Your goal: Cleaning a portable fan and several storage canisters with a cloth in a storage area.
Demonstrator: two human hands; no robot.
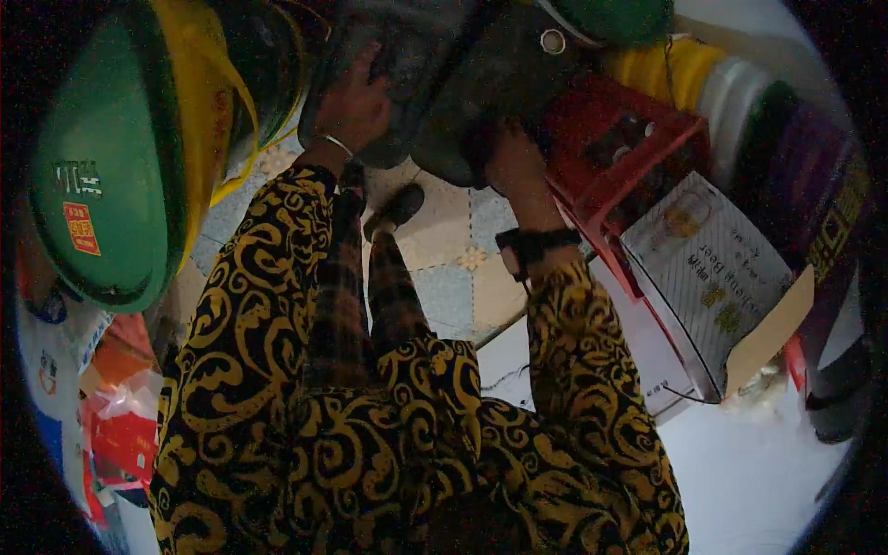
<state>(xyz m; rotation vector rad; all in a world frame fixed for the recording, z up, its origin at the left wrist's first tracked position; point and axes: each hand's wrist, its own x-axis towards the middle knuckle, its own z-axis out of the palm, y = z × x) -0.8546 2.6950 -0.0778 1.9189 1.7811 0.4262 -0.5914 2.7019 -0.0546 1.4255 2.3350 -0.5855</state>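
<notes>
My left hand (357,104) lies over a dark grey, rounded object (409,83) at the top of the head view. Its index finger points away from me, apart from the thumb, and nothing shows in its grasp. A second dark, rounded thing (479,76) adjoins the first; poor light hides what both are. My right hand (517,166) reaches down at the near right edge of this second thing, its fingers lost in shadow. Just right of that hand stands a red plastic crate (669,156) with bottles in it.
At the left stands a yellow bucket (201,118) with a green lid (118,173); another green lid (614,17) shows at the top. A printed beer carton (701,257) leans beside the crate. Red packages (125,444) lie lower left. My shoe (397,208) rests on the tiled floor (437,298).
</notes>
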